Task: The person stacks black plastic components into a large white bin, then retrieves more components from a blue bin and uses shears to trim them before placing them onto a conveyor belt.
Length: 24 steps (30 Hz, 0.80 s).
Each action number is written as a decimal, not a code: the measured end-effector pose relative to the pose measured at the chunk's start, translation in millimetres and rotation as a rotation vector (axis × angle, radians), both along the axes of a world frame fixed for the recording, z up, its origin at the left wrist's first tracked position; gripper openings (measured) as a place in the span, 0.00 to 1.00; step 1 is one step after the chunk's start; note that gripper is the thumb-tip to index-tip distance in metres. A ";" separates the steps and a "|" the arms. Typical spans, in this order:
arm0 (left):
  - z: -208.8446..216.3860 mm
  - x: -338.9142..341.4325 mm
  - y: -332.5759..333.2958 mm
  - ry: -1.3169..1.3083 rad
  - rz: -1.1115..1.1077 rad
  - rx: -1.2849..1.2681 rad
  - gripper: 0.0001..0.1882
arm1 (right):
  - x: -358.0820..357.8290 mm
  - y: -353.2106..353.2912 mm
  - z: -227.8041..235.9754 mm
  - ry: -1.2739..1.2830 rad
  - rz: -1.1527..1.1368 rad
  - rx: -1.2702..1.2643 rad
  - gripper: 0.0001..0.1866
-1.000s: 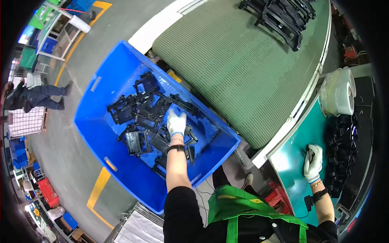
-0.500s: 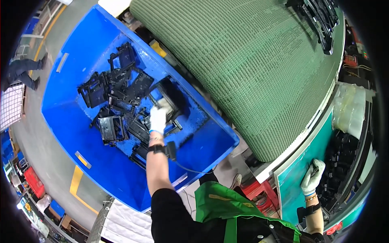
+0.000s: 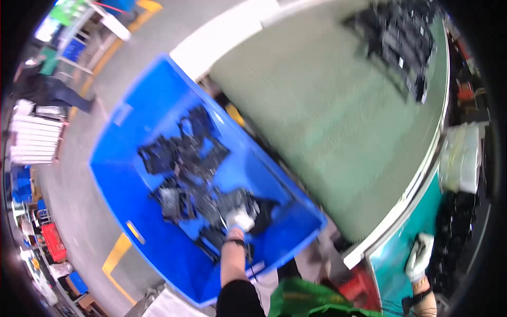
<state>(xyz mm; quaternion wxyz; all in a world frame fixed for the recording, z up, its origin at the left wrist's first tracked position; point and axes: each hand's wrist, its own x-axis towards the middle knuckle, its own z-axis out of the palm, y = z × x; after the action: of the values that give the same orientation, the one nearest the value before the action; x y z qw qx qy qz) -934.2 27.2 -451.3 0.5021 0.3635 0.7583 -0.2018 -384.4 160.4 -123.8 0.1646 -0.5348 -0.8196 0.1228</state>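
Inside the blue bin (image 3: 124, 177), my left hand (image 3: 242, 217) in a white glove is low at the near right of a heap of black plastic frames (image 3: 185, 158). Its fingers are closed on one black plastic frame (image 3: 264, 214), though motion blurs both. At the far right, my right hand (image 3: 421, 256), also gloved in white, rests over a teal tabletop (image 3: 393, 264). Those fingers are curled in; a dark gap shows between them, and what they hold, if anything, cannot be made out.
A wide green conveyor belt (image 3: 317, 105) curves past the bin's right side, carrying a pile of black parts (image 3: 404, 45) at its far end. More black parts (image 3: 451, 238) lie beside my right hand, below a clear plastic bag (image 3: 460, 158). A person (image 3: 53, 90) stands at far left.
My left hand has come down and nearer with the black frame, onto the heap's near side. The whole view has shifted, showing more parts on the belt. My right hand keeps its pose.
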 end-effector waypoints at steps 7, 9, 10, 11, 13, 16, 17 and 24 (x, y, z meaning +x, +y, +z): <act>71.2 11.0 -24.0 0.220 0.020 0.359 0.20 | -30.6 2.2 0.6 0.037 0.078 0.118 0.20; 107.1 -0.6 -35.6 0.288 0.006 0.458 0.17 | -35.6 2.8 1.4 0.106 0.115 0.127 0.20; 131.9 -7.2 -39.7 0.323 -0.012 0.553 0.16 | -36.0 3.6 3.1 0.132 0.125 0.133 0.21; 156.5 -12.9 -45.9 0.358 -0.034 0.647 0.16 | -35.0 4.1 4.1 0.157 0.135 0.139 0.21; 221.2 -12.4 -56.4 0.427 -0.051 0.750 0.15 | -30.3 7.1 4.1 0.194 0.148 0.142 0.21; 343.0 15.7 -63.3 0.534 -0.216 0.989 0.17 | -31.5 12.2 -4.8 0.238 0.156 0.142 0.21; 380.2 32.3 -63.9 0.549 -0.265 1.056 0.17 | -31.0 15.7 -6.4 0.240 0.178 0.181 0.19; 504.8 178.0 -51.2 0.281 -0.099 1.406 0.16 | -32.3 17.4 10.2 0.350 0.155 0.128 0.20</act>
<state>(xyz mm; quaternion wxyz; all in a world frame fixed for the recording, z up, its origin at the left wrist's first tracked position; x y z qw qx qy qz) -756.2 -23.9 53.5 0.0368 0.6054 0.7488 0.2671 -416.7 177.7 -113.6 0.3282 -0.4292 -0.8233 0.1739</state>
